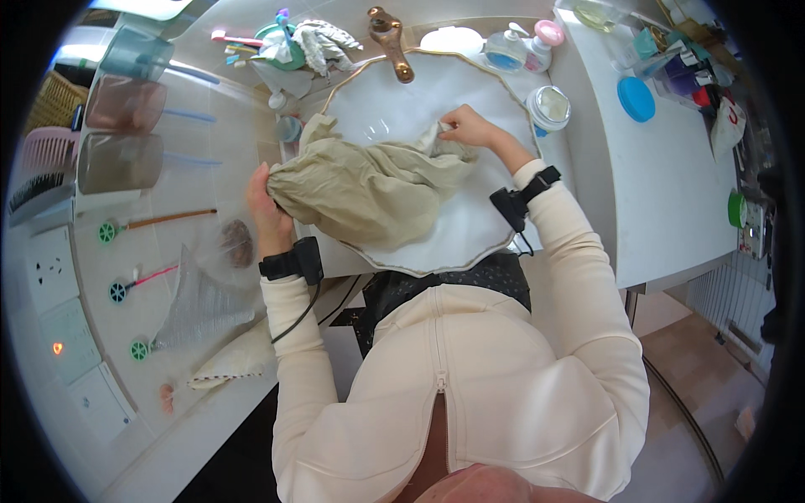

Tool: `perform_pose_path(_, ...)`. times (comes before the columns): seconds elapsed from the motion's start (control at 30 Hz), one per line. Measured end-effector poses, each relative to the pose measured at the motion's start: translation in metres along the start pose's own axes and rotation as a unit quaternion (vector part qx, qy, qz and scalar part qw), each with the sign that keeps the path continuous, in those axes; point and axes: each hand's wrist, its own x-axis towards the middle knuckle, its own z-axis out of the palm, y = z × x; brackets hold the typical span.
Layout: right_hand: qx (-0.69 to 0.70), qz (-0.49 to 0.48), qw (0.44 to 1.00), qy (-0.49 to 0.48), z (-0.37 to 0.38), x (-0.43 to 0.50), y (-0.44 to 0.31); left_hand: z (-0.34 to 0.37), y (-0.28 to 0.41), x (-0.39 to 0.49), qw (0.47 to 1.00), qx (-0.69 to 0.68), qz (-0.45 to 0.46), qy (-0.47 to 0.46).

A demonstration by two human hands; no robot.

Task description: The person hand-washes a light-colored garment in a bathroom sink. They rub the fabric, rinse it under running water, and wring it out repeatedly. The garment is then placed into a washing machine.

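A khaki cloth garment (371, 188) is stretched in loose folds across the white washbasin (465, 220), which has a wavy gold rim. At the basin's left side, my left hand (267, 201) grips one gathered end of the cloth. My right hand (470, 126) pinches a paler edge of it over the right part of the bowl. The cloth hangs over the near left rim and hides much of the basin's middle. Above the far rim stands a copper-coloured faucet (393, 47). Each wrist wears a black strapped device with a cable.
An open white tub (549, 110) and a clear pump bottle (505, 50) stand by the basin's right rim. A green cup (280, 47) with toothbrushes is at the back left. Tumblers (119, 162) line the left wall. A white counter (660, 188) with a blue lid (636, 99) lies right.
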Motion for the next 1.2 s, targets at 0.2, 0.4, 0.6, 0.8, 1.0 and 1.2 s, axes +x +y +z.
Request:
perform_pose_path(0.2, 0.557, 0.005, 0.789, 0.260, -0.075, -0.071, 0.026, -0.004, 0.021, -0.012, 0.999, -0.019, -0.023, 0.010)
perform_pose_path(0.4, 0.630, -0.002, 0.749, 0.206, -0.133, -0.138, 0.055, 0.008, 0.009, 0.000, 0.994, 0.104, 0.023, -0.018)
perform_pose_path(0.6, 0.594, 0.033, 0.763, 0.254, -0.121, -0.163, 0.028, 0.042, 0.008, 0.002, 0.878, 0.446, 0.169, -0.047)
perform_pose_path(0.8, 0.566, -0.001, 0.815, 0.128, -0.126, -0.157, -0.029, 0.141, -0.031, -0.066, 0.651, 0.511, 0.495, -0.265)
perform_pose_path(1.0, 0.530, 0.038, 0.782, 0.326, -0.122, -0.145, -0.040, 0.158, -0.072, -0.092, 0.543, 0.569, 0.530, -0.317)
perform_pose_path(1.2, 0.669, 0.148, 0.640, 0.347, -0.108, -0.112, 0.008, 0.108, -0.088, -0.128, 0.523, 0.544, 0.523, -0.396)
